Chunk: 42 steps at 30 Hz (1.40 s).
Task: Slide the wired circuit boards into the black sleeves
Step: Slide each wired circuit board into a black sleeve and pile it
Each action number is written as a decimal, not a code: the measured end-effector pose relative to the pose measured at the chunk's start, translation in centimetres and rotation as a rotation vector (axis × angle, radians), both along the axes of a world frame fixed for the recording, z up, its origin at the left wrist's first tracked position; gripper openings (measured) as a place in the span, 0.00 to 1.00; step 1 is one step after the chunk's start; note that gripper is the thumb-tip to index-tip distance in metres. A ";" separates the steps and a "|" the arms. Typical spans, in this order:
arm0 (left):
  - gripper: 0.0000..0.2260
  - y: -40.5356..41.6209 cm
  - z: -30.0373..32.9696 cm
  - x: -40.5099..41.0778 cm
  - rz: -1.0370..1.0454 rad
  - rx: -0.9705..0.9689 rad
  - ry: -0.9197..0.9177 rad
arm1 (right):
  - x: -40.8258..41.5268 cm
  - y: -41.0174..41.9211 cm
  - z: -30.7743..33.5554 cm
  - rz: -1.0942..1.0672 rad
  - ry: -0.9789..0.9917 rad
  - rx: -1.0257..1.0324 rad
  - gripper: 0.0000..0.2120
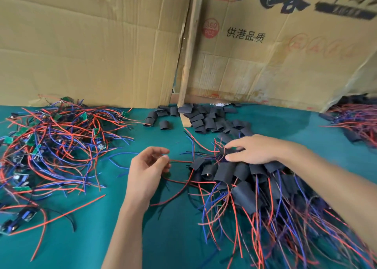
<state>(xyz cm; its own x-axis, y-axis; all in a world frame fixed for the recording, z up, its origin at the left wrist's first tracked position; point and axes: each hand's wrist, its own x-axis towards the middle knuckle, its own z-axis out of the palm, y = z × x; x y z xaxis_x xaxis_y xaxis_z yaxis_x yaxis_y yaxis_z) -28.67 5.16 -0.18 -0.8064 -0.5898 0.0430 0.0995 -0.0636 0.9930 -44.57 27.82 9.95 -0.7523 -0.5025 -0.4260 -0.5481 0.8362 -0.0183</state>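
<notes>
the left hand point(148, 170) is held up in the middle, palm turned sideways, fingers curled in with thumb near the fingertips; it may be pinching something thin, hard to tell. the right hand point(255, 149) reaches in from the right, palm down, fingers stretched flat.

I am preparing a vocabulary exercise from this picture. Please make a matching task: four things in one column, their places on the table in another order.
Things:
1. bare circuit boards
2. empty black sleeves
3. sleeved boards
4. left hand

Places:
A. under the right hand
B. far left pile
C. centre, on green cloth
D. at the back, by the cardboard

Pairs: 1-B, 2-D, 3-A, 4-C
</notes>
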 end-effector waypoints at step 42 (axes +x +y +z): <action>0.09 -0.6 -0.4 0.1 0.020 0.093 0.044 | -10.8 -5.8 -0.6 -0.429 -0.018 -0.393 0.33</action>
<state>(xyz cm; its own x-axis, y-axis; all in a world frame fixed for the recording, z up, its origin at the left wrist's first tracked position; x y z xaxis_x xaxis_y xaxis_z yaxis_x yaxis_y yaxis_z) -28.56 4.61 -0.58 -0.7927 -0.6092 0.0222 0.1449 -0.1529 0.9776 -55.38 21.97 9.35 -0.9180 -0.2775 -0.2835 -0.1587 0.9119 -0.3785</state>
